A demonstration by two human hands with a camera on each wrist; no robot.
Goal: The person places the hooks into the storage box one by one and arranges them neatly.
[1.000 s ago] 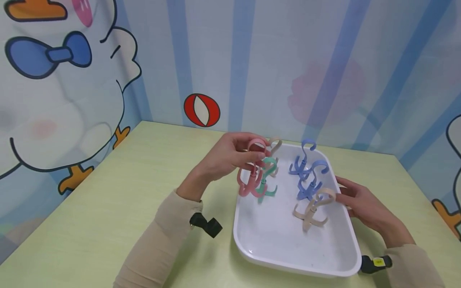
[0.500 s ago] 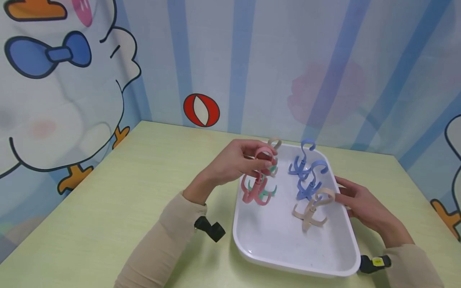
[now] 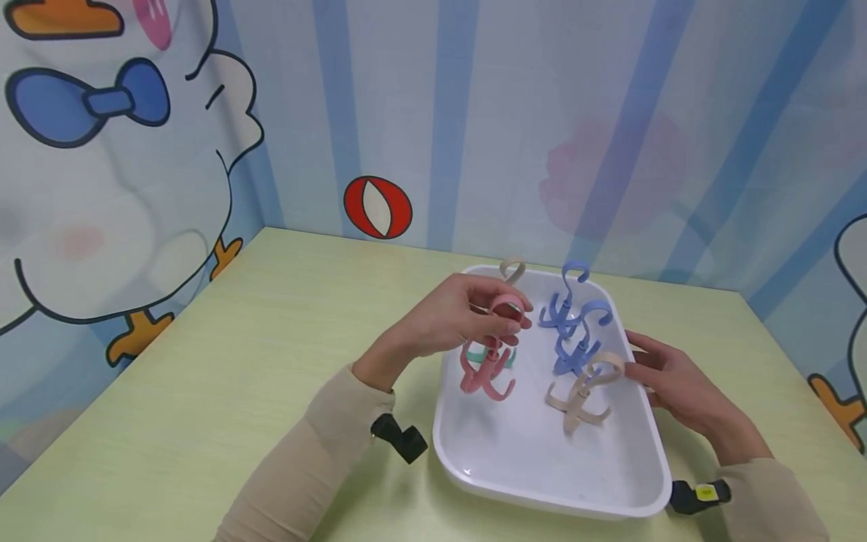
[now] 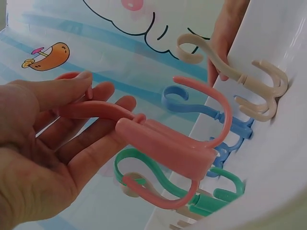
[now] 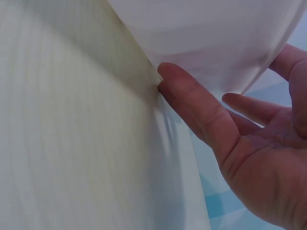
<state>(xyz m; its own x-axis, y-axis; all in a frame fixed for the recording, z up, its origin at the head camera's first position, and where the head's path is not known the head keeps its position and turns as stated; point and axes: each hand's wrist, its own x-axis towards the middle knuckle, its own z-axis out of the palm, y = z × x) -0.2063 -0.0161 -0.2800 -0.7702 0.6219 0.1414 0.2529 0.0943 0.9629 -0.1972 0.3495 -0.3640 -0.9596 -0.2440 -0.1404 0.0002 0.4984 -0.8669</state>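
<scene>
In the head view my left hand (image 3: 457, 316) pinches the curled top of a pink multi-prong hanging hook (image 3: 488, 376) over the left side of a white tray (image 3: 521, 474). The left wrist view shows the pink hook's curved prongs (image 4: 168, 148) pointing away from the palm. Behind it, a green hook (image 3: 506, 358) of the same kind is partly hidden. At the tray's right side my right hand (image 3: 684, 391) holds the rim, thumb over it and fingers (image 5: 201, 105) along the outer wall. The thumb tip is hidden in the right wrist view.
Two blue hooks, one at the back (image 3: 561, 312) and one nearer (image 3: 576, 357), stand in the tray's right half. A beige hook (image 3: 578, 403) stands in front of them; another (image 3: 512, 271) shows at the far end. A cartoon-print backdrop (image 3: 400, 98) rises behind the table (image 3: 203, 376).
My left hand has carried the pink hook right and toward the front, lower over the tray. The right hand stays at the rim; the tray has shifted slightly left in view.
</scene>
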